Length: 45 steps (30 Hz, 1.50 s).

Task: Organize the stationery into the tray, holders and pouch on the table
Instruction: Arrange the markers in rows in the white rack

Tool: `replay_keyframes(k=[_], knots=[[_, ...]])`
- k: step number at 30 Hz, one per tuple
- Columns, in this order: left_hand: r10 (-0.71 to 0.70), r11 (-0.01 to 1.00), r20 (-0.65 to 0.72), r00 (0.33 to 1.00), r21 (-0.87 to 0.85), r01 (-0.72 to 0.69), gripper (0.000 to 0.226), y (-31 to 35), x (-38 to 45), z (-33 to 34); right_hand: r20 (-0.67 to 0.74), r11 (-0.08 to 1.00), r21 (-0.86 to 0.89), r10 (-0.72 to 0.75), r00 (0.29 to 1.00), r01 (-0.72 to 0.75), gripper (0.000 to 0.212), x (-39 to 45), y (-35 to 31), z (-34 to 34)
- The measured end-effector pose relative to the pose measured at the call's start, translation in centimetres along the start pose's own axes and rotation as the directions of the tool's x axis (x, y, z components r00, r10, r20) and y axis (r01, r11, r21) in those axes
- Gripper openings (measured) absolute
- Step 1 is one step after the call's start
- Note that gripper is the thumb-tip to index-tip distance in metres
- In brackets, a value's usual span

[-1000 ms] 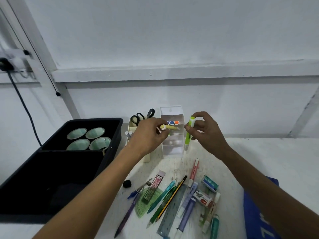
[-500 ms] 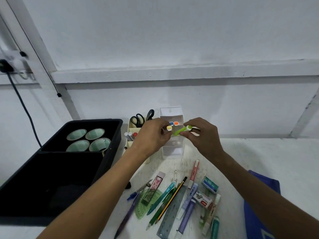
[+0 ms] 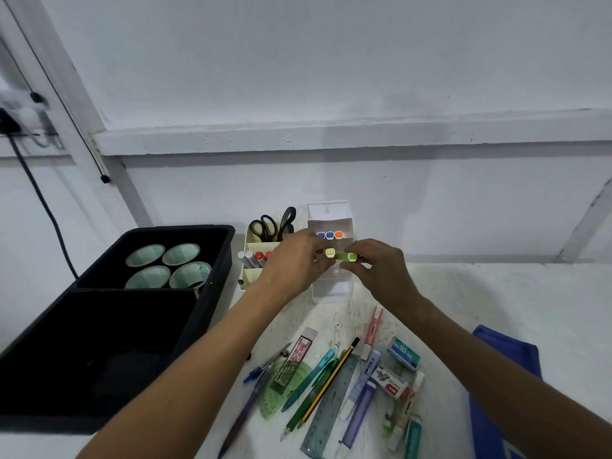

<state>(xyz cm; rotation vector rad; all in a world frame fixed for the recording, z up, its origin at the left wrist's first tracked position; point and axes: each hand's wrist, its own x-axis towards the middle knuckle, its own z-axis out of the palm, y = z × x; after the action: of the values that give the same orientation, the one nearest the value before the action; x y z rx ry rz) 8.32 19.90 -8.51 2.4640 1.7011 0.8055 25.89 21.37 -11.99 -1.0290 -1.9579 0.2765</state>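
My left hand (image 3: pixel 294 260) pinches a yellow highlighter (image 3: pixel 330 252) in front of the clear white holder (image 3: pixel 331 293). My right hand (image 3: pixel 381 270) grips a green highlighter (image 3: pixel 346 256), lying level with its cap end beside the yellow one. Three highlighters (image 3: pixel 329 234) with purple, blue and orange caps stand in the holder behind. A cream holder (image 3: pixel 253 276) to the left carries black scissors (image 3: pixel 273 223) and several markers. Loose pens, pencils, a ruler (image 3: pixel 331 409), a protractor and small boxes lie on the table near me.
A black tray (image 3: pixel 212 293) sits at the left with several green-lined paper cups (image 3: pixel 165 266) in its far half. A blue pouch (image 3: pixel 503 392) lies at the right under my right forearm. The white wall rises just behind the holders.
My right hand tipped the green highlighter from upright to level and brought it left against the yellow one. Both hands drew closer together over the clear holder.
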Motion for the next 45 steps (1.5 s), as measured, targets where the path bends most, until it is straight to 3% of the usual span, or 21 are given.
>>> replay_keyframes(k=[9, 16, 22, 28, 34, 39, 42, 45], knots=[[-0.067, 0.992, 0.004, 0.998, 0.109, 0.066, 0.022, -0.3, 0.4, 1.7, 0.067, 0.990, -0.143, 0.007, 0.998, 0.003, 0.020, 0.9, -0.1, 1.6], [-0.128, 0.982, 0.033, 0.991, 0.141, 0.122, 0.023, -0.8, 0.4, 2.7, 0.067, 0.977, -0.171, 0.138, 0.988, -0.125, 0.024, 0.6, 0.1, 2.3], [-0.174, 0.979, 0.074, 0.982, 0.123, 0.164, 0.023, -1.3, 1.0, 3.5, 0.112, 0.969, -0.214, 0.148, 0.983, -0.121, 0.031, 0.6, 0.0, 2.8], [-0.198, 0.974, 0.094, 0.976, 0.134, 0.185, 0.022, -1.5, 1.4, 4.0, 0.145, 0.936, -0.337, 0.162, 0.976, -0.105, 0.016, 0.7, 0.5, 3.2], [-0.205, 0.953, 0.053, 0.977, 0.239, 0.187, 0.022, -1.2, 1.5, 4.8, 0.151, 0.919, -0.388, 0.137, 0.979, -0.069, 0.016, 0.5, 0.6, 3.4], [-0.229, 0.945, 0.053, 0.972, 0.253, 0.209, 0.022, -0.2, 1.3, 4.8, 0.160, 0.921, -0.383, 0.145, 0.976, -0.074, 0.017, 0.4, 0.8, 3.4], [-0.231, 0.951, 0.087, 0.969, 0.232, 0.206, 0.025, 0.0, 1.0, 4.3, 0.180, 0.942, -0.327, 0.140, 0.974, -0.075, 0.031, 0.6, 0.6, 3.1], [-0.176, 0.972, 0.091, 0.980, 0.172, 0.159, 0.041, 0.7, -0.1, 3.6, 0.178, 0.975, -0.211, 0.115, 0.977, -0.076, 0.045, 0.0, -0.1, 2.1]])
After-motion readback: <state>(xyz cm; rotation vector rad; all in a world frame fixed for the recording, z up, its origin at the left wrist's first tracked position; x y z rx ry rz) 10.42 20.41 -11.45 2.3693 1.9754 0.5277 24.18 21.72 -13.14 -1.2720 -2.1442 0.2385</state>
